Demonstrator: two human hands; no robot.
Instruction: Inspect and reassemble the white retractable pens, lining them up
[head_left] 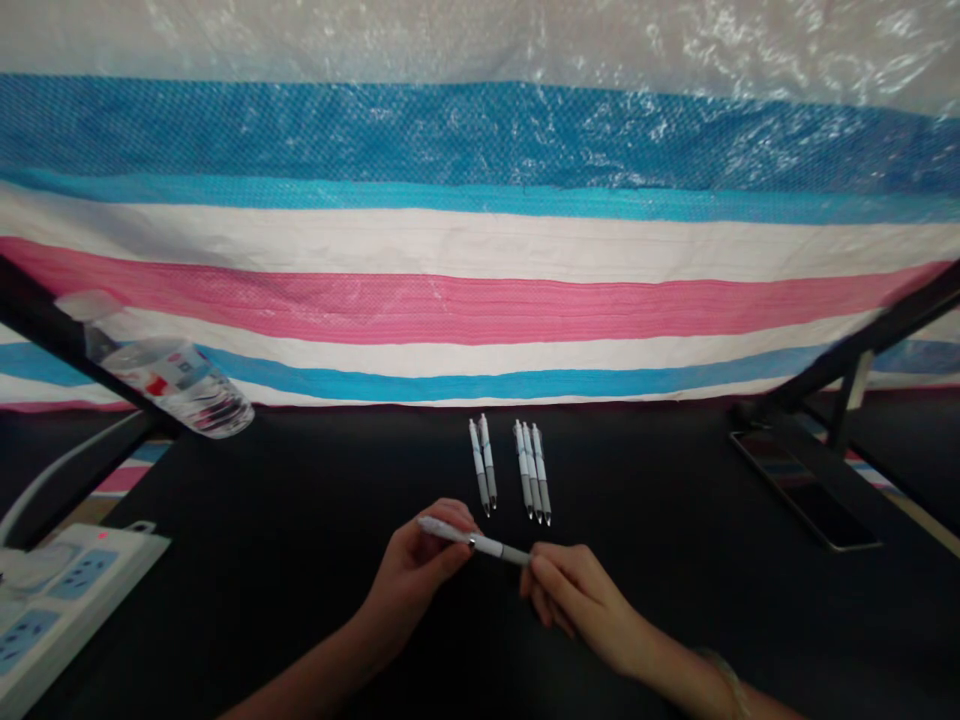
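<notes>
A white pen with a grey grip is held between my two hands above the black table. My left hand pinches its upper barrel, thumb on the near side. At the other end, my right hand has its thumb and forefinger closed on the grey grip, hiding the tip. Just beyond my hands lie similar pens in two groups: a pair of pens on the left and three pens side by side on the right, tips toward me.
At the far left, a clear plastic bottle leans behind a black bar. A white power strip with a plug in it lies at the left edge. On the right is a dark phone. A striped plastic sheet hangs behind the table.
</notes>
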